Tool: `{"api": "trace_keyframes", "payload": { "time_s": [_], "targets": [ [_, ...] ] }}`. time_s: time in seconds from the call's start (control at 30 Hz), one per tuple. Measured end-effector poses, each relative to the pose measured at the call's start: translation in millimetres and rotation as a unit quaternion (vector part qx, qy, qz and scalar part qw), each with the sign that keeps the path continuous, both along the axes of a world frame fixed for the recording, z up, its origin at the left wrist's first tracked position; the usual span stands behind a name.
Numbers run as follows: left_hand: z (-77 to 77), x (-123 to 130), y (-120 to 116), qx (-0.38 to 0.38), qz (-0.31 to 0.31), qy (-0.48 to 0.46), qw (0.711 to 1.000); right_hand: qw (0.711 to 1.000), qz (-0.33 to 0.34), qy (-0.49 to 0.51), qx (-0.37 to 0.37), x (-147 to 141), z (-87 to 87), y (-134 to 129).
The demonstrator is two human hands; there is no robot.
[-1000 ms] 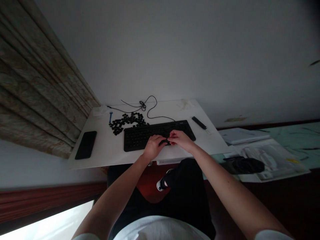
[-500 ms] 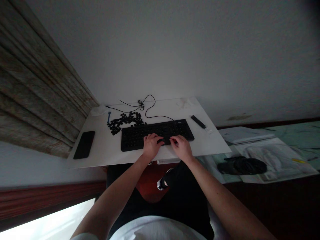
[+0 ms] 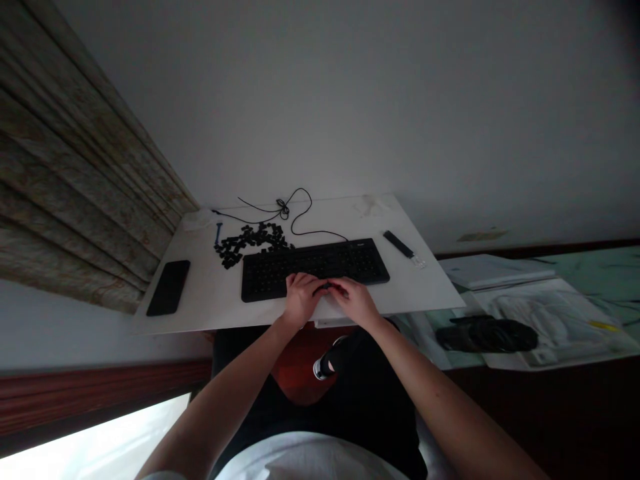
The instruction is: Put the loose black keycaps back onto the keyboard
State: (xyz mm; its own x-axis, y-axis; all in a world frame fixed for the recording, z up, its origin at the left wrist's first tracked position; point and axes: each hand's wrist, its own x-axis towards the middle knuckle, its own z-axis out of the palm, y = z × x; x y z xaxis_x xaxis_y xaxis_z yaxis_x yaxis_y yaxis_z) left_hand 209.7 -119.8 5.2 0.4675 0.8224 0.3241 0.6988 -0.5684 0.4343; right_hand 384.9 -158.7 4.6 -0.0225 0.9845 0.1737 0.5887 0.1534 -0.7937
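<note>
A black keyboard (image 3: 270,270) lies on the white table (image 3: 200,293). My left hand (image 3: 303,297) and my right hand (image 3: 354,300) meet over its front edge, fingertips close together. Between them is a small dark piece (image 3: 325,286), which looks like a keycap; the fingers of both hands are closed around it. Behind the keyboard's left end lies a loose pile of black keycaps (image 3: 233,252). A blue tool (image 3: 219,233) rests beside the pile.
A black phone (image 3: 169,288) lies at the table's left. The keyboard's thin cable (image 3: 320,233) loops behind it. A dark brush-like tool (image 3: 399,244) lies at the right. Beyond the right edge, a black object (image 3: 487,335) sits on a lower surface.
My right hand has moved left along the keyboard's front edge until its fingertips meet those of my left hand. The small dark piece is now between both hands.
</note>
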Motion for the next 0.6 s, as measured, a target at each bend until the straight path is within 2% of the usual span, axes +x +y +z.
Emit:
{"api": "trace_keyframes", "payload": {
  "time_s": [0.1, 0.23, 0.47, 0.6],
  "targets": [
    [-0.9, -9.1, -8.3, 0.031, -0.043, 0.012, 0.999, 0.984, -0.025, 0.145, -0.095, -9.2, 1.4, -5.0],
    [2.4, -24.2, -12.9, 0.055, -0.090, 0.014, 0.994, 0.959, -0.034, 0.221, -0.174, -17.9, 2.6, -10.1],
    [6.5, -57.2, 6.4, 0.077, -0.020, 0.039, 0.996, 0.940, -0.092, 0.279, -0.172, -19.0, 0.3, -7.3],
    [3.2, -62.6, 11.8, 0.061, -0.003, 0.030, 0.998, 0.950, -0.096, 0.221, -0.200, -18.1, 9.7, 8.1]
  ]
}}
